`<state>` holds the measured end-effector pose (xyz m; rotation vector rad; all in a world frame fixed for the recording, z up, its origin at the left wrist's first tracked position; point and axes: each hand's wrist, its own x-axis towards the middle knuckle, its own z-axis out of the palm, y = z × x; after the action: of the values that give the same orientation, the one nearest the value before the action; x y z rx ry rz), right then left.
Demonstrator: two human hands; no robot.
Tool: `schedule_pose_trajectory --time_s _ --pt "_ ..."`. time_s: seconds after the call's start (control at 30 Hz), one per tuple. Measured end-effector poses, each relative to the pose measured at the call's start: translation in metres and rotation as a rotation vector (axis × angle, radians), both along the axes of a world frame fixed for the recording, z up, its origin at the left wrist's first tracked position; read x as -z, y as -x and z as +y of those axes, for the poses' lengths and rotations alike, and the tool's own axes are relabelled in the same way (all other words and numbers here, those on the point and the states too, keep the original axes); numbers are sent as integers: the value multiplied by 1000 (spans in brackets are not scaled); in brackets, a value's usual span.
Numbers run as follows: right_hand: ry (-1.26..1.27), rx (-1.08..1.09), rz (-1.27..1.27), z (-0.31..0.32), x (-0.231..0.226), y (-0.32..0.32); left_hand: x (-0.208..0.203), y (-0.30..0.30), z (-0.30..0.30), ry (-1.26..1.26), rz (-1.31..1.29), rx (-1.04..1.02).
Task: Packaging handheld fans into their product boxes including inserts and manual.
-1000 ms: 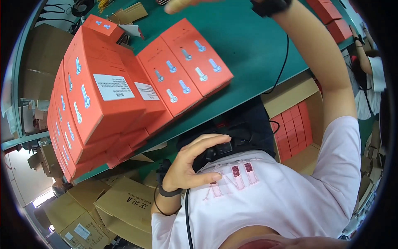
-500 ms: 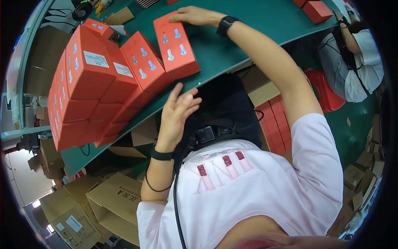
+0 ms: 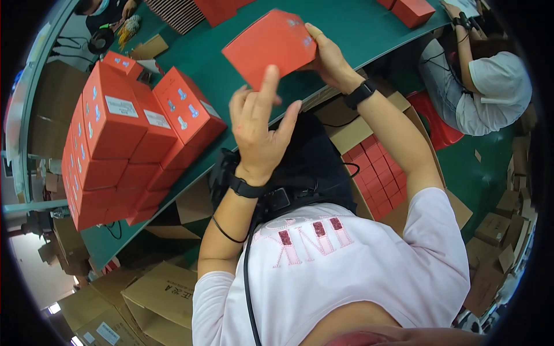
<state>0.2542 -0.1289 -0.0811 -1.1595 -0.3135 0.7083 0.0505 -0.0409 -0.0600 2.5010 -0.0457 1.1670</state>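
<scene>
Tilted above the green table, a red box (image 3: 268, 49) has its plain side up and small pictures along one edge. My right hand (image 3: 330, 56) is closed round the box's right end, thumb near the pictured edge. My left hand (image 3: 258, 124) hovers at the near side of the box, thumb and index finger apart. Its raised index finger overlaps the box's lower edge; whether it touches cannot be told. To the left stands a stack of red boxes (image 3: 109, 135), several with white labels. One red box (image 3: 182, 109) sits at its right end.
Beneath the table's edge (image 3: 323, 92), an open carton (image 3: 358, 131) holds rows of red boxes. More red boxes (image 3: 412, 12) lie on the far right of the table. A seated co-worker (image 3: 490, 86) is at right, another person (image 3: 109, 17) at far left. Empty-looking cartons (image 3: 164, 294) stand lower left.
My right hand has brought the red box away from the stack, rightward, and it has been turned and tilted. My left hand has risen toward it. The view has shifted slightly.
</scene>
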Motion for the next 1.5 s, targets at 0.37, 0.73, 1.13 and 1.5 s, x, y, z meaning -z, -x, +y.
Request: schedule_pose_trajectory --time_s 0.37,0.73,1.13,1.5 --pt "-344 -599 -242 -3 -32 17 -51 -47 32 267 30 379" --pt "377 51 -1072 -70 -110 5 -48 -46 6 658 51 289" --pt "466 -198 -727 -103 -56 32 -32 -65 -10 -23 175 249" --pt "511 -428 -324 -118 -44 49 -14 -65 -18 -201 398 508"
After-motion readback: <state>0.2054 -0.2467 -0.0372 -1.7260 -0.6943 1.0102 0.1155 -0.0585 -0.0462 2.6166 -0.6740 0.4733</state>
